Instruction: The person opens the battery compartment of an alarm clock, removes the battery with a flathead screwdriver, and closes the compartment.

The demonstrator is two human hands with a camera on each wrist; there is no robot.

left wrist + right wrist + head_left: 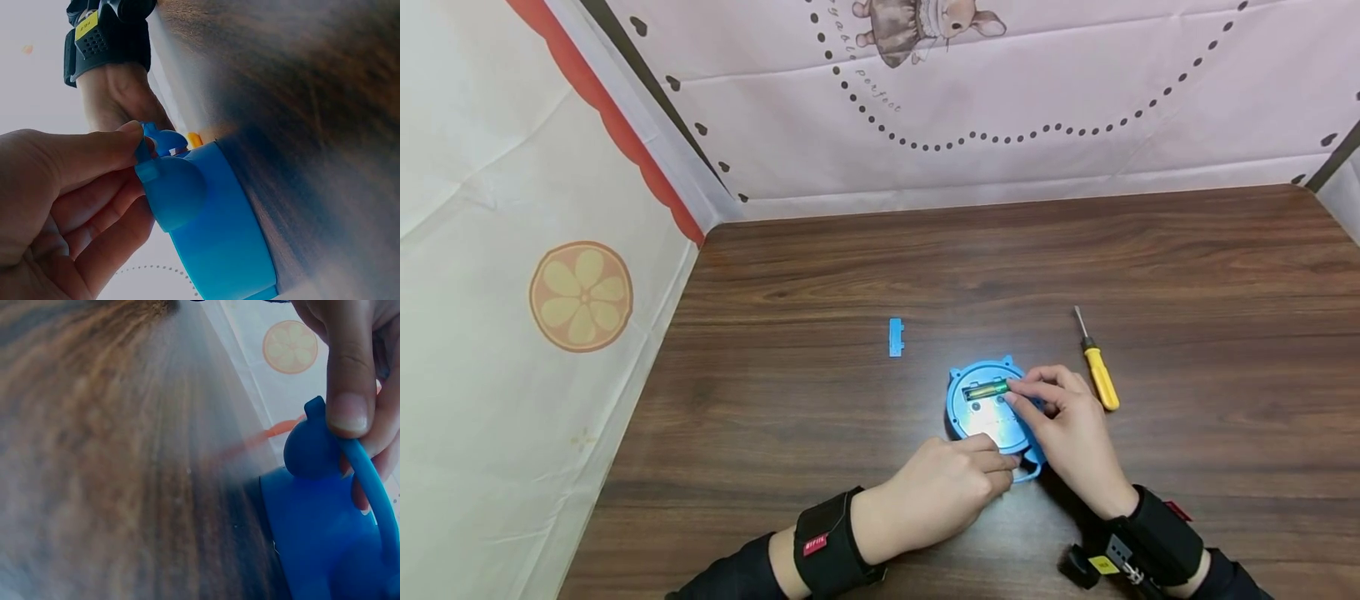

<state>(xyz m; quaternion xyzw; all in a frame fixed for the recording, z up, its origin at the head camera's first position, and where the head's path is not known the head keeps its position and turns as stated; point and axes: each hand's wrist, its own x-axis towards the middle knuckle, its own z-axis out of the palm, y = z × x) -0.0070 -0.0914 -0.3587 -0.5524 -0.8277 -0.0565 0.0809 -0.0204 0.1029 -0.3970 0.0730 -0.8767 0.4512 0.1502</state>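
A round blue clock (983,414) lies face down on the wooden table (820,275), its battery bay open. A green and gold battery (986,389) sits in the bay. My right hand (1019,392) reaches over the clock and pinches the battery's right end with curled fingertips. My left hand (1002,465) grips the clock's near edge by its handle. In the left wrist view the left hand's fingers (94,156) pinch a rounded blue foot of the clock (206,212). In the right wrist view a thumb (347,381) presses on the clock's blue knob (312,450).
A small blue battery cover (896,337) lies loose to the clock's upper left. A yellow-handled screwdriver (1099,371) rests just right of my right hand. Printed fabric walls (512,292) close off the table at the left and back.
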